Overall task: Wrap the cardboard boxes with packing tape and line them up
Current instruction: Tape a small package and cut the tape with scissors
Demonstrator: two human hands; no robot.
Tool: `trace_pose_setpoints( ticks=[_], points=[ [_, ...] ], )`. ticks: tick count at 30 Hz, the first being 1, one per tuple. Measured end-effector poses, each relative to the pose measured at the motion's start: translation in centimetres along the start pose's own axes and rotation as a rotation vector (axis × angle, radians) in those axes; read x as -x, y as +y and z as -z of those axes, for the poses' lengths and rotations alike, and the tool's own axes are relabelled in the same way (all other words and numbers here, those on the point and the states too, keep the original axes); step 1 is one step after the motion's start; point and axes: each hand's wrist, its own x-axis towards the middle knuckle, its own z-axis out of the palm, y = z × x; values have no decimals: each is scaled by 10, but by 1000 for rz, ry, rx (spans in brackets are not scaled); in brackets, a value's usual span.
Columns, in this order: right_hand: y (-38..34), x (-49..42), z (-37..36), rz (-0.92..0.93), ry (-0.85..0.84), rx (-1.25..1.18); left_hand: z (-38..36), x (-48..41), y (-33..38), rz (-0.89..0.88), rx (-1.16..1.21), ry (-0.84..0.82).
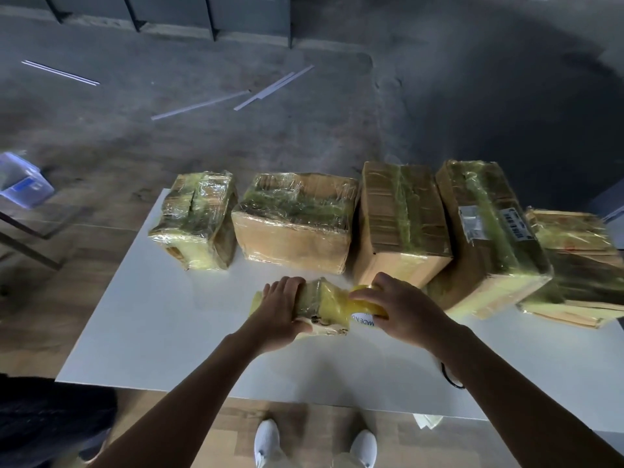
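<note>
Right at the bottom edge are the person's white shoes (pixel 266 440) on a wooden floor. Above them sits a white table (pixel 169 332), and that's where the action is. The left hand (pixel 283 309) grips a small box (pixel 324 310) lying near the middle of the table, fingers close together and curled over its top, thumb on the near side. The right hand (pixel 401 305) is just beside it, fingers curled round a roll of yellowish packing tape (pixel 366 307). A strip of tape runs from the roll straight onto the box, so the two are joined.

Behind the hands, along the table's far edge, five taped cardboard boxes (pixel 297 224) stand in a row, the right ones nearly touching each other. The rightmost is blurry.

Further back it's grey floor with some thin metal strips (pixel 202 104) lying loose, plus a clear plastic container (pixel 20 180) off to the left.
</note>
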Motion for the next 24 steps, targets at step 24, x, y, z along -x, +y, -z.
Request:
trace_pose_setpoints(
  ticks=[24],
  points=[
    [-44, -47, 25, 64, 9, -40, 22, 4, 22, -222, -477, 37]
  ],
)
